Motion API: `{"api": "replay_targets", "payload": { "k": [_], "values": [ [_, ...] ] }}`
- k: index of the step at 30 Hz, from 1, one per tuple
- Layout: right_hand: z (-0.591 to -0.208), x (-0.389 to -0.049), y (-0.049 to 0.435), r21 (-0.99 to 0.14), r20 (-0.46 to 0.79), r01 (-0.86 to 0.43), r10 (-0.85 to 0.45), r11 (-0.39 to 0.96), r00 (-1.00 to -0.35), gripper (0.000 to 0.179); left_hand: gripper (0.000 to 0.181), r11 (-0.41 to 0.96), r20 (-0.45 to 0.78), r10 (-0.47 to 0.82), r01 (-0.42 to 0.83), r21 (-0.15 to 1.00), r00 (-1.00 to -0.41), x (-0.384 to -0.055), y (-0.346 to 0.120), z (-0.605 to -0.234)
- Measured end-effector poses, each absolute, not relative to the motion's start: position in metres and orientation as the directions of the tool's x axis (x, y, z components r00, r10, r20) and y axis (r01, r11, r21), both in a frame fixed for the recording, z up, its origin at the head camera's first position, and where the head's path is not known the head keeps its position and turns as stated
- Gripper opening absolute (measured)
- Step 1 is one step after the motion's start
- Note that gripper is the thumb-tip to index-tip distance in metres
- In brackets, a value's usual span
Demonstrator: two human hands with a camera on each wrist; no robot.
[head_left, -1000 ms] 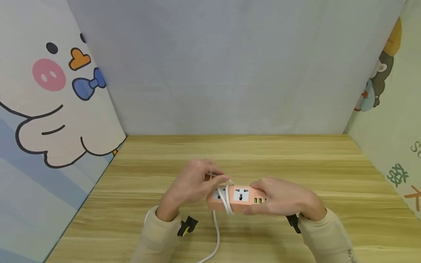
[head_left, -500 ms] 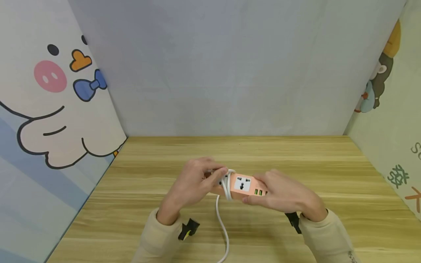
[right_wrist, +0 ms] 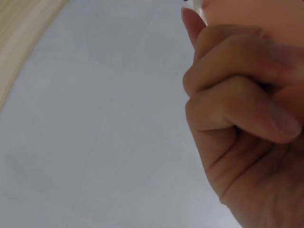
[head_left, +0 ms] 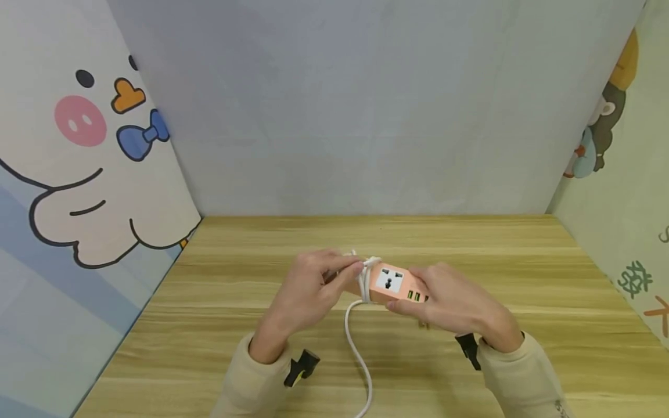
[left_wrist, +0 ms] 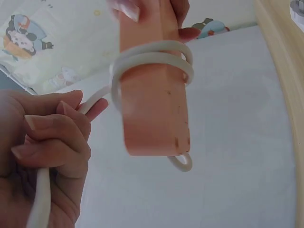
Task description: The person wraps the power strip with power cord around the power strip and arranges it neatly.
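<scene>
An orange power strip (head_left: 377,295) with white socket faces and green USB ports is held up over the table. My right hand (head_left: 455,299) grips its right end, thumb along the near side and fingers behind. In the right wrist view, the curled fingers (right_wrist: 232,90) press against the orange casing (right_wrist: 256,19). White cord (left_wrist: 147,59) loops round the strip's middle in the left wrist view. My left hand (head_left: 313,284) pinches the cord close beside these loops, and a further length passes through its curled fingers (left_wrist: 57,137). A small cord loop (left_wrist: 183,164) shows at the strip's end.
The wooden table (head_left: 251,244) reaches back to a pale grey backdrop (head_left: 366,116). Printed cartoon panels stand at left and right. A loose stretch of cord (head_left: 360,360) trails toward the table's front edge. Black wrist straps (head_left: 301,368) show at both sleeves.
The power strip has risen away from me and tilted, its right end lower. My left hand has drawn the cord over its far side, and the hanging cord has shifted right.
</scene>
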State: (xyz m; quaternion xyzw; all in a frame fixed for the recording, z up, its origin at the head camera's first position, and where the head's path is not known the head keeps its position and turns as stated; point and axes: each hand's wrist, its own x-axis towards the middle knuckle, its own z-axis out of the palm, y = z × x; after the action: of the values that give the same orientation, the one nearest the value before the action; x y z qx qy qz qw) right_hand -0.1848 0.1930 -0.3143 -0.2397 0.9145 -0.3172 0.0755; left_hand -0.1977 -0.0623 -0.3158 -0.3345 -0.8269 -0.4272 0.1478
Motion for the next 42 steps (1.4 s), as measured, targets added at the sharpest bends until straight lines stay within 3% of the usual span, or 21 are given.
{"api": "replay_targets", "payload": {
  "k": [10,25,35,42],
  "values": [
    [-0.315,-0.190,0.197,-0.565,0.071,-0.375,-0.409,0.735,-0.910,0.033,0.020,0.322,0.568,0.415,0.699,0.639,-0.711,-0.191,-0.060,-0.311],
    [-0.312,-0.189,0.195,-0.524,0.191,-0.423,-0.382,0.739,-0.904,0.035,0.021,0.167,0.495,0.413,0.598,0.784,-0.764,-0.187,-0.060,-0.306],
    [-0.313,-0.189,0.196,-0.565,0.235,-0.421,-0.351,0.709,-0.906,0.038,0.028,0.155,0.431,0.400,0.523,0.838,-0.809,-0.183,-0.060,-0.304],
    [-0.312,-0.190,0.196,-0.577,0.252,-0.425,-0.342,0.698,-0.905,0.039,0.028,0.140,0.423,0.405,0.512,0.847,-0.811,-0.182,-0.061,-0.303]
  ]
}}
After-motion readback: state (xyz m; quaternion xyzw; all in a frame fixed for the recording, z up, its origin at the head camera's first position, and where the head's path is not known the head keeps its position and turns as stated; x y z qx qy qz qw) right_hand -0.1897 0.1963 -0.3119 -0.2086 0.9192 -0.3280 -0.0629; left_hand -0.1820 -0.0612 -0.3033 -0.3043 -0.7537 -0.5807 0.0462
